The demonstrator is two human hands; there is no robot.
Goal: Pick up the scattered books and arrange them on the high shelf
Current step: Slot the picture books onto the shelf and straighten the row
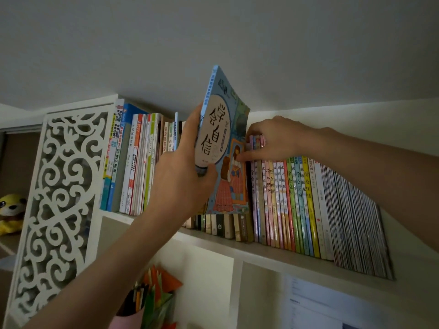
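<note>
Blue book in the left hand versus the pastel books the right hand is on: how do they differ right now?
The blue book is held up by the left hand, tilted, cover facing out; the pastel books stand on the shelf, showing only spines. The blue book reaches higher than the pastel books. The right hand holds the pastel books' tops. Both carry similar vertical titles.

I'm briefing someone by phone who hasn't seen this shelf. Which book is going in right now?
Look at the high white shelf under the ceiling, with its row of upright spines. The book is held up by the left hand. Unlike its neighbours, it shows its whole blue cover with large black characters.
</note>
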